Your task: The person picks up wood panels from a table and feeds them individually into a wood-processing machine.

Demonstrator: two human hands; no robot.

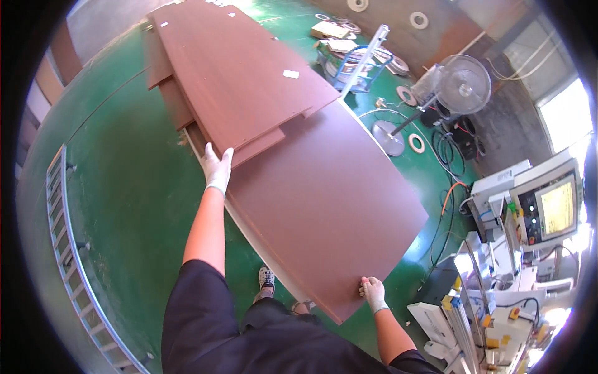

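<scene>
A large brown panel (330,193) lies flat in front of me, its near end close to my body. On its far part rests a stack of brown panels (243,68), some of them offset from each other. My left hand (217,169), in a white glove, is at the left edge by the near end of the stack, thumb and fingers apart. My right hand (373,293), also gloved, is closed at the near end edge of the large panel, with bare fingertips curled in. Its grip is partly hidden.
A silver roller conveyor (68,243) stands on the green floor at left. To the right are a machine with a screen (548,209), a standing fan (461,87) and cables (445,153). A blue cart (355,68) carries rolls and boxes beyond the panels.
</scene>
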